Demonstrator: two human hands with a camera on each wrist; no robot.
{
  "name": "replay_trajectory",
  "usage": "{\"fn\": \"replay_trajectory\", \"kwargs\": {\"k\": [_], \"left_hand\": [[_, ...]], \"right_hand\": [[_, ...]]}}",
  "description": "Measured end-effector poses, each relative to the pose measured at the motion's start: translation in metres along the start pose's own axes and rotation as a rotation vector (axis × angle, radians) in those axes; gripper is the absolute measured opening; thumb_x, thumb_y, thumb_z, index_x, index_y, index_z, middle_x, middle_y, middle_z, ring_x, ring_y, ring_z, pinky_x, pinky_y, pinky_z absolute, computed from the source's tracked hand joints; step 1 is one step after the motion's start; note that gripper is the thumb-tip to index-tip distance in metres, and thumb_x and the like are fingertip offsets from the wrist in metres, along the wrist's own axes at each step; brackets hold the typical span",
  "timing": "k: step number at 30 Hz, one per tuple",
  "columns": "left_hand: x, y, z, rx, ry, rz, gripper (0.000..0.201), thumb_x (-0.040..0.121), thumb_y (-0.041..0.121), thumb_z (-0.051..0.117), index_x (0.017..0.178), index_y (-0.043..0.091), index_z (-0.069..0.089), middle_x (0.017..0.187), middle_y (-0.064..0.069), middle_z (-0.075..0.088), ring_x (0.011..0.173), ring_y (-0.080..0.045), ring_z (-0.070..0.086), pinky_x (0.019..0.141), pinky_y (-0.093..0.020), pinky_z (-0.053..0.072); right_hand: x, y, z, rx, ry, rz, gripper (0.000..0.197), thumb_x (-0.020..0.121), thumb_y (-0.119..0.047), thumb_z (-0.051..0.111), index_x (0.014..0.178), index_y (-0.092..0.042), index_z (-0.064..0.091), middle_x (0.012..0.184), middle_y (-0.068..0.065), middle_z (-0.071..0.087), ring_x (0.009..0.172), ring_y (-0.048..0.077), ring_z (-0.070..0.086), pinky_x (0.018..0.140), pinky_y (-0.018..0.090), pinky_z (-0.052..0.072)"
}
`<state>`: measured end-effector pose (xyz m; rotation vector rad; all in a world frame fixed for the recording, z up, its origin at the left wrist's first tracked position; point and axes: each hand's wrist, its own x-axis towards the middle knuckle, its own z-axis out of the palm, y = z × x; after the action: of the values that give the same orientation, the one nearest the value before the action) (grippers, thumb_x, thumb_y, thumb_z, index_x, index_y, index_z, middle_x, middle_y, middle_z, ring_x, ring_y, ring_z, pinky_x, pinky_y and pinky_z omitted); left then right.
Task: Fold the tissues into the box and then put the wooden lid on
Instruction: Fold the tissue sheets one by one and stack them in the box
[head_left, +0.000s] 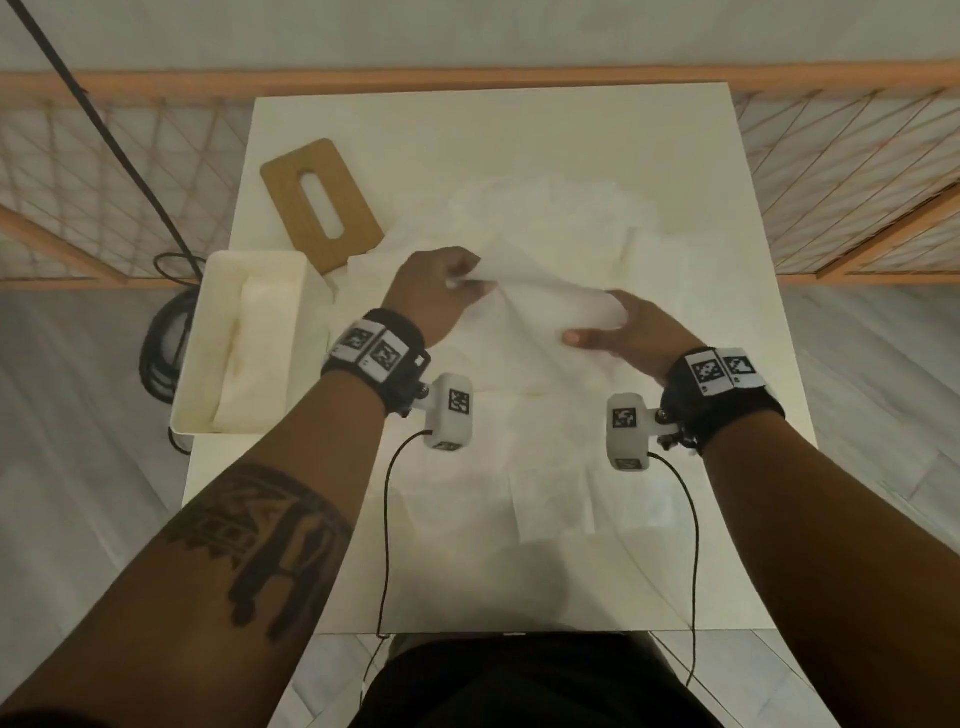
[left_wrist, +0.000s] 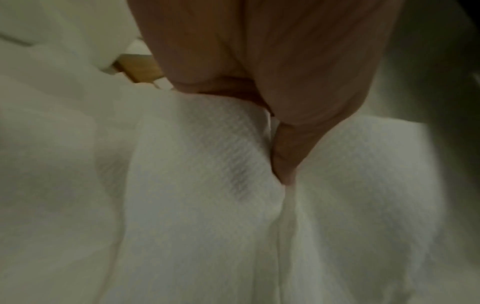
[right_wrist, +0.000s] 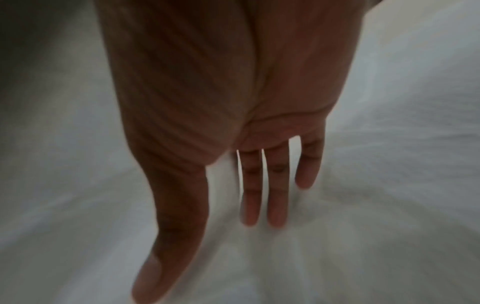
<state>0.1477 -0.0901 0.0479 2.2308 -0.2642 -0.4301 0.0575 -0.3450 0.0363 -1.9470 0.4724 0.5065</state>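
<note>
Left hand (head_left: 434, 291) pinching tissue (head_left: 540, 301), right hand (head_left: 631, 332) flat on it, box (head_left: 298, 291) lengthwise front-to-back

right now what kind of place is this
Probably a room rigged for recording, not a lived-in home: one white table on grey plank flooring, fenced by a wooden net barrier, with cables on the floor.

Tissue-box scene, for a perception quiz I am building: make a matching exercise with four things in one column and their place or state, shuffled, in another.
Things:
1. wooden lid
2. box
3. left hand
4. right hand

States:
A. pinches a tissue
B. flat on the table, off the box
C. fingers straight, under the tissue's raised edge
D. at the table's left edge, folded tissues inside

Pairs: 1-B, 2-D, 3-A, 4-C
</note>
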Motion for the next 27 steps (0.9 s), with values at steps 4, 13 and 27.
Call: {"fn": "replay_trajectory", "kwargs": {"k": [4,13,27], "left_hand": [[-0.005,-0.014,-0.005,-0.269,0.001,-0.130,0.014,0.087,0.019,0.075,0.087,0.033,0.076,0.101,0.004,0.076,0.097,-0.017,0.068,0.094,-0.037,0.052],[-0.033,-0.034,-0.006,-0.624,-0.068,-0.276,0.020,0.083,0.020,0.079,0.103,0.021,0.079,0.114,-0.011,0.075,0.112,-0.036,0.069,0.105,-0.055,0.049],[-0.074,-0.049,-0.012,-0.789,-0.224,-0.356,0.036,0.091,-0.010,0.045,0.089,0.003,0.079,0.113,-0.016,0.074,0.103,-0.030,0.069,0.083,-0.032,0.059]], "right_hand": [[0.008,0.023,0.014,0.340,-0.013,0.056,0.044,0.079,-0.025,0.087,0.106,0.000,0.062,0.113,0.012,0.075,0.113,0.032,0.069,0.102,0.040,0.055],[0.004,0.011,0.017,0.517,-0.009,-0.135,0.027,0.095,-0.002,0.065,0.120,-0.012,0.071,0.119,0.016,0.073,0.108,0.030,0.070,0.097,0.045,0.056],[-0.032,0.030,0.016,0.535,-0.193,0.047,0.038,0.086,-0.010,0.045,0.107,-0.005,0.077,0.125,0.011,0.072,0.113,0.039,0.065,0.102,0.046,0.050]]}}
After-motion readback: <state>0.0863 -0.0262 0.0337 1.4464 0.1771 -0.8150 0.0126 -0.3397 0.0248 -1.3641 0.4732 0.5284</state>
